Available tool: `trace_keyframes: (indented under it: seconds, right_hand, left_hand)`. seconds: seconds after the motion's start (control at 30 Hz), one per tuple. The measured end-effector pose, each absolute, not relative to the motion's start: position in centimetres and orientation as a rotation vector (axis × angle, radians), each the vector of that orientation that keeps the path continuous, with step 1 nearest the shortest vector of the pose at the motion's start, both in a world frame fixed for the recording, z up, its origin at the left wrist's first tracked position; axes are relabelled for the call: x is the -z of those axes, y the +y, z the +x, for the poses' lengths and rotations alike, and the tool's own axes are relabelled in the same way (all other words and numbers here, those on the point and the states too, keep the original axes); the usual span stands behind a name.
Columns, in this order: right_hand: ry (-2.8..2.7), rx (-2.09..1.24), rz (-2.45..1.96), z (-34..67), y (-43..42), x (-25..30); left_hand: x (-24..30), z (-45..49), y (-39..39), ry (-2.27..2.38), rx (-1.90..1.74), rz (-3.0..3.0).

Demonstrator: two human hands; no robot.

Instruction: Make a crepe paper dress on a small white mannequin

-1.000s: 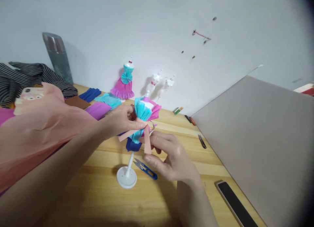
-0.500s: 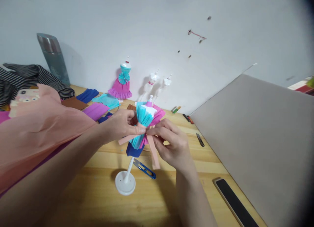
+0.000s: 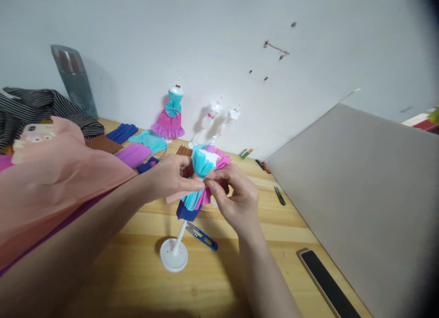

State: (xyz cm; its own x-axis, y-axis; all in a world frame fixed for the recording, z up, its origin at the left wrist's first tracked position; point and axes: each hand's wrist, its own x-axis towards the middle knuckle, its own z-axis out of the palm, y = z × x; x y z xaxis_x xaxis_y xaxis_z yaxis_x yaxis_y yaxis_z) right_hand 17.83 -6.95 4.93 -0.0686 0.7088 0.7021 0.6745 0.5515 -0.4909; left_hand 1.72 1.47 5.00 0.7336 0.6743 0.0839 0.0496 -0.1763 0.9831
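A miniature dress form on a round white stand (image 3: 173, 255) leans in front of me. It is dressed in pleated turquoise crepe paper (image 3: 201, 161) and pink crepe paper (image 3: 223, 159), with a dark blue piece (image 3: 188, 211) below. My left hand (image 3: 174, 174) pinches a peach paper strip (image 3: 176, 196) at the form's waist, one end sticking out to the left. From the other side my right hand (image 3: 236, 190) presses thumb and forefinger together at the same waist spot; the strip's other end is mostly hidden by it. Blue thread snips (image 3: 203, 236) lie beside the stand.
Behind stand a dressed form (image 3: 171, 110) and two bare white forms (image 3: 214, 110). Peach paper (image 3: 65, 185), coloured crepe pieces (image 3: 133, 155) and a bottle (image 3: 75, 80) are at left. A grey panel (image 3: 356, 185), small cutter (image 3: 279, 196) and dark slab (image 3: 329, 281) are at right.
My right hand has closed in at the waist, and the peach end that hung down beside it no longer shows. The form has tilted slightly; my left hand keeps its place.
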Motion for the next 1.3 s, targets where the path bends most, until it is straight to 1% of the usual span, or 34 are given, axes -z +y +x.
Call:
trace_keyframes:
  seconds: [0.23, 0.47, 0.7, 0.8, 1.03, 1.1, 1.2, 1.3]
  right_hand:
    - [-1.654, -0.074, -1.080, 17.9, -6.8, -4.2]
    - [-1.526, -0.280, -1.063, 18.4, -7.2, -4.6]
    - [-1.673, -0.446, -1.070, 17.7, -7.6, -4.9]
    - [-1.702, -0.443, -1.076, 17.8, -7.7, -5.1]
    - [-2.034, -0.535, -1.021, 19.9, -7.8, -6.8]
    - [-1.987, -0.616, -1.081, 20.3, -7.5, -6.8]
    - [-1.705, -0.877, -1.151, 20.1, -7.0, -6.0]
    - [-1.485, -1.136, -1.051, 19.1, -6.8, -4.9]
  left_hand:
    - [-5.3, 1.8, 1.3, 0.565, -0.577, 1.599]
    - [-5.5, 1.6, 1.4, 0.647, -0.597, 1.582]
    - [-5.3, 1.6, 1.5, 0.639, -0.646, 1.757]
    - [-5.4, 1.7, 1.4, 0.705, -0.680, 1.831]
    - [-6.2, 0.9, 1.8, 0.751, -0.748, 1.749]
    - [-6.3, 0.7, 2.0, 0.746, -0.762, 1.722]
    - [-6.2, 0.7, 1.9, 0.753, -0.791, 1.798]
    - [-6.0, 0.9, 1.3, 0.773, -0.846, 1.976]
